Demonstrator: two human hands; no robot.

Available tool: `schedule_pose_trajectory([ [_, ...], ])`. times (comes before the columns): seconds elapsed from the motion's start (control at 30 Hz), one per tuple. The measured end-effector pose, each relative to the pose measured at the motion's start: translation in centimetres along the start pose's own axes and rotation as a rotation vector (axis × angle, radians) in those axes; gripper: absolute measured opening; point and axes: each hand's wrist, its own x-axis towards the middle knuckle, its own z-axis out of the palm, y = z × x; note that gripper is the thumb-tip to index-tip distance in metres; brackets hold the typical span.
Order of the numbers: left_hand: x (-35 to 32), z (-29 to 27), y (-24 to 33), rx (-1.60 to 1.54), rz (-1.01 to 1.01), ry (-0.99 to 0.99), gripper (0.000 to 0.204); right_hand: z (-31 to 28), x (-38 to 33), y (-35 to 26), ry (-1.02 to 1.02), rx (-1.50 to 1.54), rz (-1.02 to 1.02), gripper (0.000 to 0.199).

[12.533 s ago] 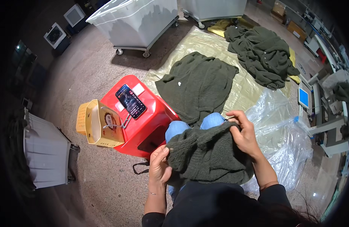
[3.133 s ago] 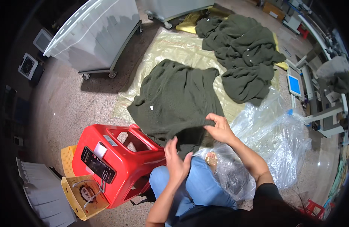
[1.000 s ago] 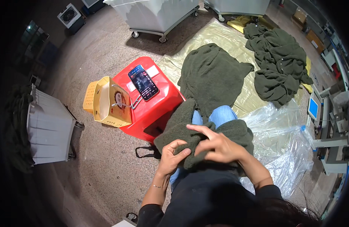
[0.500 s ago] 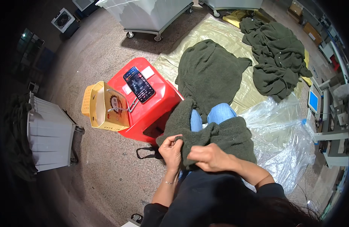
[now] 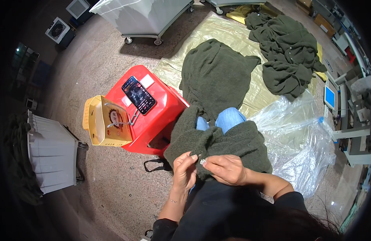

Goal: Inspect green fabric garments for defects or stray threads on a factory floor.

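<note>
Across my lap lies a dark green knit garment (image 5: 245, 146), bunched up over blue jeans. My left hand (image 5: 184, 170) is closed, pinching an edge of the knit between thumb and fingers. Close beside it, my right hand (image 5: 226, 169) is closed too, its thumb and fingertips pinching a small whitish, shiny thing (image 5: 202, 161) against the garment. Its exact kind is too small to tell. The fingertips of both hands almost meet. More dark green knit (image 5: 217, 76) spreads over the floor sheet beyond my knees.
To the left, a red plastic stool (image 5: 165, 102) bears a phone (image 5: 139, 94); a yellow paper bag (image 5: 109, 124) adjoins it. Wheeled grey bins (image 5: 141, 18) stand ahead and at left. A green knit pile (image 5: 288, 52) and clear plastic (image 5: 294, 148) lie to the right.
My right hand has come down from a blurred motion and now pinches the small whitish thing beside my left hand. The left hand still grips the knit. The view has shifted slightly.
</note>
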Motion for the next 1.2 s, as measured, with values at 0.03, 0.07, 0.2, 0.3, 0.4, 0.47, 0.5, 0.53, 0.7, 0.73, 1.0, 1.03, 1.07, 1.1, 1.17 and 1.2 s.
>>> schedule_pose_trajectory([
  [0.03,-0.2,-0.1,-0.2,-0.001,-0.004,-0.001,0.022,0.0,0.1,0.3,0.004,-0.015,-0.002,0.025],
  [0.07,-0.4,-0.3,-0.4,0.018,0.056,-0.037,0.021,0.1,0.1,0.5,0.007,-0.030,-0.005,0.026],
  [0.2,-0.6,-0.9,-0.4,0.103,0.170,-0.072,0.019,0.5,0.2,1.0,-0.039,-0.074,0.004,0.027],
  [0.3,-0.6,-1.4,-0.7,0.126,0.200,-0.033,0.017,0.7,0.3,1.0,-0.048,-0.075,0.001,0.026],
  [0.4,-0.2,-1.1,-0.7,0.021,0.160,-0.014,0.016,0.8,0.0,1.0,-0.064,-0.073,-0.005,0.025],
  [0.47,-0.4,-1.0,-0.7,0.009,0.155,-0.025,0.016,0.9,0.0,0.9,-0.076,-0.075,-0.008,0.024],
  [0.5,-0.5,-1.0,-0.7,-0.005,0.151,-0.036,0.016,0.9,0.0,0.9,-0.059,-0.090,-0.009,0.024],
  [0.53,-0.5,-1.0,-0.7,-0.005,0.150,-0.036,0.016,0.9,0.0,0.9,-0.042,-0.105,-0.010,0.024],
  [0.7,-0.6,-2.2,-0.3,0.585,0.385,-0.030,0.017,0.7,0.3,1.4,-0.138,0.072,0.229,0.030],
  [0.73,-0.6,-2.2,-0.3,0.585,0.384,-0.032,0.017,0.4,0.5,1.5,-0.237,0.186,0.383,0.034],
  [1.0,-0.9,-2.1,0.3,0.712,0.440,-0.131,0.013,-1.2,2.6,2.4,-0.588,0.257,0.407,0.014],
  [1.03,-0.8,-2.4,0.0,0.718,0.460,-0.112,0.012,-0.9,2.2,2.3,-0.492,0.239,0.350,0.013],
  [1.07,-0.8,-2.2,-0.2,0.717,0.459,-0.114,0.012,-0.5,1.7,1.9,-0.492,0.237,0.352,0.013],
  [1.1,-1.0,-1.6,-0.4,0.735,0.527,-0.039,0.013,0.0,1.2,1.3,-0.385,0.178,0.328,0.017],
  [1.17,-1.3,-0.7,-1.4,0.796,0.714,0.051,0.014,0.9,0.8,0.8,-0.175,0.086,0.267,0.022],
  [1.2,-1.5,-0.4,-2.1,0.838,0.832,0.066,0.014,1.2,0.9,0.6,-0.095,0.064,0.266,0.020],
])
